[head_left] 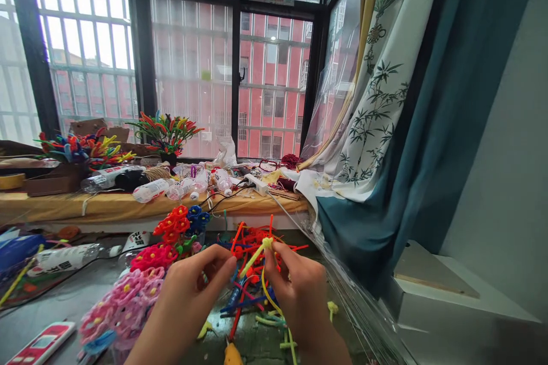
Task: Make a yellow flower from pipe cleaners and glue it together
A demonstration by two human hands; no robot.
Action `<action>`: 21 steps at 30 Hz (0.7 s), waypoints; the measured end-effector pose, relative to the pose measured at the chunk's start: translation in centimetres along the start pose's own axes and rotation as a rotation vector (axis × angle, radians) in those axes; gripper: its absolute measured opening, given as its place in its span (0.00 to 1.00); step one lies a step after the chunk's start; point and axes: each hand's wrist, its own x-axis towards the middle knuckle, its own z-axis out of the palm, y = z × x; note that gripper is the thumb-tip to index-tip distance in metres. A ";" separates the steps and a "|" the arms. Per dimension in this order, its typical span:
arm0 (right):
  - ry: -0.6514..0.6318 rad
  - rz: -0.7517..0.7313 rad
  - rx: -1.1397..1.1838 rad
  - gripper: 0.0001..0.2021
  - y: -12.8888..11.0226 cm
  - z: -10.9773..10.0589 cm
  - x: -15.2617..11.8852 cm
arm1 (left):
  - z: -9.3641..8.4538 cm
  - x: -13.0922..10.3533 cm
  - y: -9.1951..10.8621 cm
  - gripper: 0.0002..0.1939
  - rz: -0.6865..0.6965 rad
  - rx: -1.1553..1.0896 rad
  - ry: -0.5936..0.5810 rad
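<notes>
My right hand pinches a pale yellow-green pipe cleaner at its knotted upper end, between thumb and forefinger. Its fuzzy free leg slants down to the left, towards my left hand. The left thumb and forefinger are pressed together just beside that leg; whatever is between them is hidden. Behind both hands lies a loose heap of red and orange pipe cleaners, with blue pieces lower down. A thin yellow strand curves down beside my right wrist.
Left of my hands stand pink fuzzy flowers, red ones and blue ones. A yellow-handled pointed tool lies at the front edge. Plastic bottles and cords are scattered about. Bundled clear strips run along the right side.
</notes>
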 end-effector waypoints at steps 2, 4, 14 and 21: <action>0.004 -0.002 -0.002 0.23 0.1 0.1 0.0 | -0.2 0.0 -0.4 0.24 -0.041 0.136 0.029; 0.004 -0.010 -0.008 0.24 0.1 0.1 -0.1 | -0.4 0.1 -0.5 0.26 -0.068 0.269 0.062; -0.047 -0.052 0.014 0.25 -0.5 0.3 -0.3 | 1.3 -0.3 1.5 0.17 0.058 -0.048 0.025; -0.069 -0.137 0.003 0.29 -0.6 0.5 0.0 | 1.7 -0.3 2.1 0.18 0.030 -0.078 0.097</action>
